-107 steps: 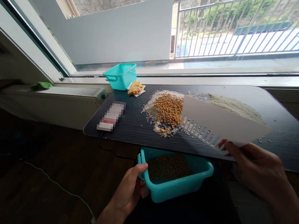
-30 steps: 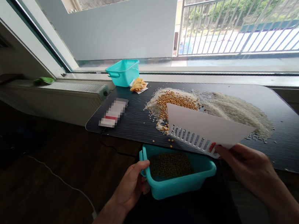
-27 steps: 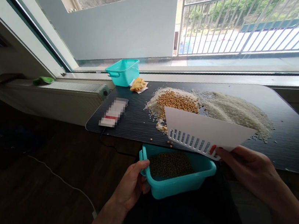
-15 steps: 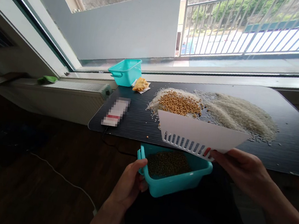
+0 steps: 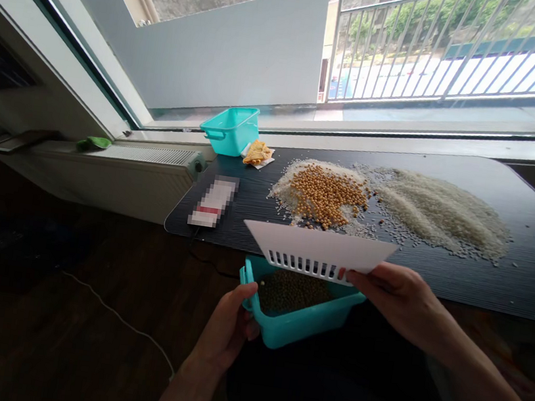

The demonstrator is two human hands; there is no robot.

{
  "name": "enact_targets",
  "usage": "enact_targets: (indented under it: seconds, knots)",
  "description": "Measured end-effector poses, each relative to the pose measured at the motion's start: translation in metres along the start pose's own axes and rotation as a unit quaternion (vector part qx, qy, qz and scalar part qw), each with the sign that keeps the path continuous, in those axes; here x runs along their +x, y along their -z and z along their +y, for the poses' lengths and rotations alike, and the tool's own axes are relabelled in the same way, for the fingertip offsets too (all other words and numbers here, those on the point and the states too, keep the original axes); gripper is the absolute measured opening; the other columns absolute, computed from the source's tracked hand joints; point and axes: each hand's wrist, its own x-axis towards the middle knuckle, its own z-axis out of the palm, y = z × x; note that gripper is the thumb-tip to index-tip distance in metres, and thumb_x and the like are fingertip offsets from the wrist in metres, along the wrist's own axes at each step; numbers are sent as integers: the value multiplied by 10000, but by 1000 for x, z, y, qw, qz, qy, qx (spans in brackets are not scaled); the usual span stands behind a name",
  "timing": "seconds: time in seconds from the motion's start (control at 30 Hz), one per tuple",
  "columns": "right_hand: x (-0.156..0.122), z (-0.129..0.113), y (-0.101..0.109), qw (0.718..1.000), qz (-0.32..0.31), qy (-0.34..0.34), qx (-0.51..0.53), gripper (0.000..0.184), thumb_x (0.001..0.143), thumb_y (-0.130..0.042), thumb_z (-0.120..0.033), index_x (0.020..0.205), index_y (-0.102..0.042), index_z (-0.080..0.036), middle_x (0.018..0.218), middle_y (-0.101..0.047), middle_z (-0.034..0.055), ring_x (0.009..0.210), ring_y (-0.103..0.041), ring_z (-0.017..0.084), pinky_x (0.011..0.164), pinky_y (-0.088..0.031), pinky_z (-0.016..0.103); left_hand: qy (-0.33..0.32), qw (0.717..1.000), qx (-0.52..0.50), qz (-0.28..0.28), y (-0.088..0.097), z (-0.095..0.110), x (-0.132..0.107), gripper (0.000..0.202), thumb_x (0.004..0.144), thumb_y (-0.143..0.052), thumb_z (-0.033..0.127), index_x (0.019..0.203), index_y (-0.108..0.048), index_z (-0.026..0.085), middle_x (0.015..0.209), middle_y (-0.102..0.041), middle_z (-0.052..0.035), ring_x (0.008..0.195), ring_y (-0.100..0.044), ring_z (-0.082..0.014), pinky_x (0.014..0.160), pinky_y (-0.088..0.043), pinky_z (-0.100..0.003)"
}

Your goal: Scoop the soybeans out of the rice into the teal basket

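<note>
My left hand is closed on the left rim and handle of a turquoise plastic bin held below the table's front edge. Dark greenish-brown beans cover its bottom. Between the thumb and fingers of my right hand is a white slotted scraper, its row of slots facing down over the bin's far rim. Behind the scraper, yellow soybeans lie in a heap on white rice. A larger pile of rice spreads to the right.
The dark table stands against a window. At its back left are another turquoise bin and a yellow crumpled thing on white paper. A blurred-out flat object with a cord lies at the left. A radiator adjoins the table.
My right hand has moved the scraper left and toward me, off the soybean heap to above the bin. More of the heap's front now shows. The left hand keeps its hold.
</note>
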Motion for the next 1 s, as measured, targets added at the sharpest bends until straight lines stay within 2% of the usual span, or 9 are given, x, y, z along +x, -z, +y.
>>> enact_targets:
  seconds: [0.17, 0.23, 0.4, 0.57, 0.8, 1.0]
  knots:
    - [-22, 12, 33, 981, 187, -49, -36, 334, 634, -681, -527, 789, -736, -237, 799, -745, 22, 767, -678, 242, 790, -542, 392, 9, 1000, -11, 1, -8, -5, 0, 370, 672, -685, 391, 528, -416, 181, 410, -355, 87, 338, -345, -48, 356, -232, -188]
    - [-26, 12, 36, 974, 218, -54, -35, 301, 649, -674, -520, 776, -731, -254, 792, -742, 17, 770, -675, 234, 794, -538, 372, 15, 1000, -9, -4, -12, -7, 0, 381, 671, -684, 396, 518, -407, 183, 404, -350, 87, 332, -344, -49, 353, -230, -189]
    - [-15, 9, 15, 985, 173, -29, 4, 339, 660, -657, -510, 809, -731, -215, 784, -741, 19, 717, -670, 216, 697, -551, 340, 24, 1000, 3, -6, -16, -10, -1, 385, 644, -704, 410, 526, -417, 182, 410, -367, 82, 334, -357, -54, 350, -227, -192]
    - [2, 12, -4, 989, 137, -44, -19, 313, 721, -609, -451, 826, -724, -180, 743, -728, 16, 663, -653, 194, 611, -528, 297, 31, 999, 4, -5, -15, -11, 1, 390, 626, -711, 422, 526, -420, 183, 408, -361, 83, 336, -355, -56, 351, -226, -194]
    - [-6, 14, 16, 973, 220, -49, -52, 275, 695, -612, -446, 756, -717, -200, 693, -718, 4, 653, -645, 190, 611, -513, 297, 33, 999, 6, -9, -17, -11, 0, 387, 624, -711, 424, 523, -427, 181, 415, -368, 79, 344, -359, -57, 356, -236, -197]
    - [-18, 12, 33, 965, 244, -72, -69, 290, 696, -611, -483, 761, -708, -218, 732, -721, 11, 725, -644, 207, 683, -502, 327, 39, 999, 10, -19, -20, -14, 1, 390, 639, -702, 429, 519, -426, 181, 412, -372, 77, 338, -354, -56, 352, -241, -197]
